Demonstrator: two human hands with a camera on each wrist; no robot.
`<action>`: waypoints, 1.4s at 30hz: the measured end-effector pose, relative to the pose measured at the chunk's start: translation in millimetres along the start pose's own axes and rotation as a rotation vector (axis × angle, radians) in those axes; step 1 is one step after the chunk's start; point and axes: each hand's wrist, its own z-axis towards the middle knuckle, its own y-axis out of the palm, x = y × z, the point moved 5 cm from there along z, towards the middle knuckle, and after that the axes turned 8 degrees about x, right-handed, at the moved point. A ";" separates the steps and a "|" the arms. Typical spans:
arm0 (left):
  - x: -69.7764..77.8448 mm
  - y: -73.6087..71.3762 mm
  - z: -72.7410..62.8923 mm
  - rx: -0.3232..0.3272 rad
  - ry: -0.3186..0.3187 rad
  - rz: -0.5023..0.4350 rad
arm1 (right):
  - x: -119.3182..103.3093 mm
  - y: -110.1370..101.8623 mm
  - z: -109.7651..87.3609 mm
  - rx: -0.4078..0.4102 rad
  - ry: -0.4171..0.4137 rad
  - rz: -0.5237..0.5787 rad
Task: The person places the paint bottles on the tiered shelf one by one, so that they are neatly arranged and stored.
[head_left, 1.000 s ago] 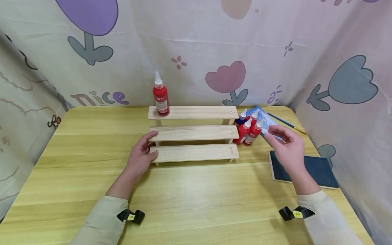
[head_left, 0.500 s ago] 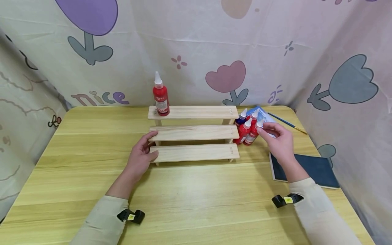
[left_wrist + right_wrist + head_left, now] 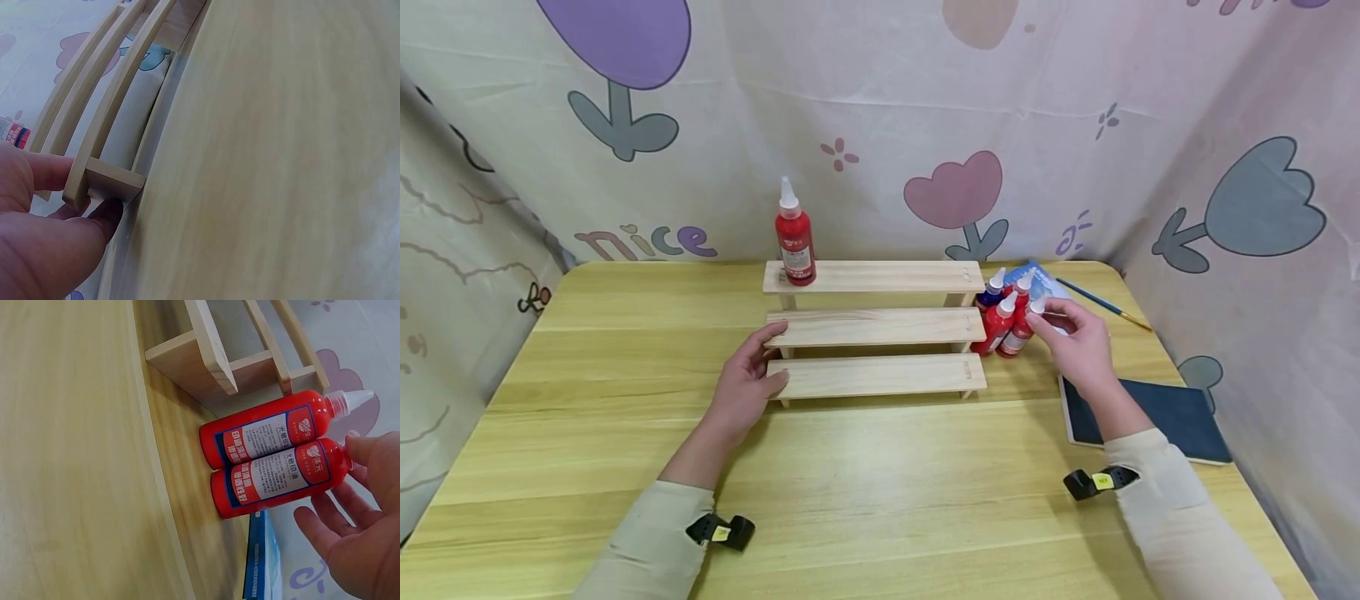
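Note:
A three-tier wooden rack (image 3: 876,327) stands on the table. My left hand (image 3: 747,375) grips its left end, thumb on the lowest shelf and fingers at the middle one; in the left wrist view the fingers reach round the shelf ends. One red bottle (image 3: 795,242) with a white pointed cap is upright on the left of the top shelf. At the rack's right end my right hand (image 3: 1078,340) pinches the cap and neck of the nearest-right red bottle (image 3: 281,478), which stands on the table. Another red bottle (image 3: 265,431) touches its side.
Behind these two are another red bottle (image 3: 1021,287) and a dark blue bottle (image 3: 991,292), close together. A blue-and-white packet (image 3: 1045,282) lies behind them, with a paintbrush (image 3: 1103,302) to its right. A dark blue notebook (image 3: 1176,417) lies under my right forearm.
My right hand has moved left to the nearest-right red bottle and its fingers have closed on the cap. The left hand and the rack have stayed in place.

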 end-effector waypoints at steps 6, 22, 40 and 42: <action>-0.2 0.0 -0.6 -0.001 0.003 0.004 | 5.9 0.9 0.6 -0.038 -0.024 0.010; -0.9 -0.2 0.3 0.002 0.013 0.001 | 17.5 2.1 -1.8 0.004 0.049 0.316; -1.2 -0.7 0.4 0.003 0.010 -0.006 | 1.3 -34.2 -16.7 0.069 0.076 0.401; -2.1 -0.6 0.4 0.003 0.007 -0.009 | -3.0 -39.7 -17.5 0.083 0.061 0.428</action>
